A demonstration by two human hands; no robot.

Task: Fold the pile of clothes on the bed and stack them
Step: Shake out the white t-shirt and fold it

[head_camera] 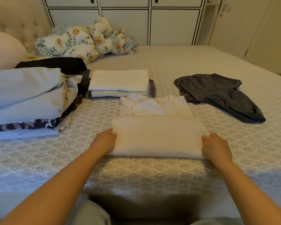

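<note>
While the left hand (106,140) and right hand (215,146) each grasp an end of the white garment (156,135) between them, half folded, the finished stack (119,82) waits beyond; next, one more fold probably.

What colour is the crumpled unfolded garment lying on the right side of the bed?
Dark grey crumpled garment, plain; seen in the head view.

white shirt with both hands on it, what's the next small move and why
Probably carry the near half forward over the far half. The left hand and right hand pinch the side edges of the white shirt, whose near part is already doubled while its collar end lies flat beyond. That would make it about the size of the folded stack behind it.
</note>
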